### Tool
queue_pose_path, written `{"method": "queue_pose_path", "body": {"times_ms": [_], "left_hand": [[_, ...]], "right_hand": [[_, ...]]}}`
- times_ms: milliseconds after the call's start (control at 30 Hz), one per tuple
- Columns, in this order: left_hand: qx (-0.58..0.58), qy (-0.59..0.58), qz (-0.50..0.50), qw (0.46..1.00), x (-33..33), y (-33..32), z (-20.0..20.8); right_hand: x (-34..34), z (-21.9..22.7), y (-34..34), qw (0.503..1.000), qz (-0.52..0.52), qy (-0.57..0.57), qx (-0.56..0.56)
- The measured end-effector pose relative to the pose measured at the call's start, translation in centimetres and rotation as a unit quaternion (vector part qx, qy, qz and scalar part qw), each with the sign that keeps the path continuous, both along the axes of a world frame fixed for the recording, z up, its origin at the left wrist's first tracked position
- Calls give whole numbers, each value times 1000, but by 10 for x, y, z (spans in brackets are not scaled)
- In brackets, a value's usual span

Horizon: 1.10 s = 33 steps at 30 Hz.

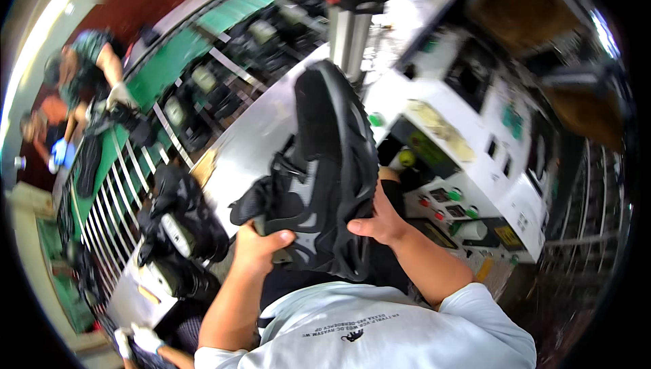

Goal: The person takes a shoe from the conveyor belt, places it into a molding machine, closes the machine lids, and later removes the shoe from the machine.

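Note:
Both my hands hold up a black sneaker (325, 186) with grey accents, in front of my chest. Its toe points up and away from me, and the sole's edge faces right. My left hand (258, 247) grips the left side near the collar and heel, thumb on the upper. On the right, my right hand (380, 220) is closed round the sole side, its thumb pressed near the heel and its other fingers hidden behind. The laces hang at the left of the shoe.
A metal table (258, 118) stands beyond the shoe. Black shoes (180, 227) lie at its left, by a green conveyor (169, 57) with metal bars. At right is a white machine (468, 145) with buttons. Co-workers (88, 64) stand far left; another's gloved hands (142, 338) show lower left.

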<state>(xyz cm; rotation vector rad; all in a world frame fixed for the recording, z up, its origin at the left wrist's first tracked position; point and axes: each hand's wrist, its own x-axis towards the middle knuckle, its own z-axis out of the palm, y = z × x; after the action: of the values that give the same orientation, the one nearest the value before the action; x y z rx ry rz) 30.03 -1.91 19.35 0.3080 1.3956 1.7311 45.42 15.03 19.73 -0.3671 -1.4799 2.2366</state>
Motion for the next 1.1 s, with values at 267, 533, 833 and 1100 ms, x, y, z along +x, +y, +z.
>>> {"method": "queue_pose_path", "body": {"times_ms": [267, 533, 833, 1100], "left_hand": [[134, -21, -423, 896, 133, 121, -38], [-151, 161, -143, 965, 67, 99, -154], [-207, 206, 6, 956, -16, -5, -273], [-246, 230, -157, 929, 30, 64, -215]], "right_hand": [[236, -14, 38, 893, -410, 83, -163], [456, 75, 191, 671, -681, -226, 186], [483, 109, 369, 482, -562, -646, 186], [448, 79, 368, 476, -443, -742, 164]]}}
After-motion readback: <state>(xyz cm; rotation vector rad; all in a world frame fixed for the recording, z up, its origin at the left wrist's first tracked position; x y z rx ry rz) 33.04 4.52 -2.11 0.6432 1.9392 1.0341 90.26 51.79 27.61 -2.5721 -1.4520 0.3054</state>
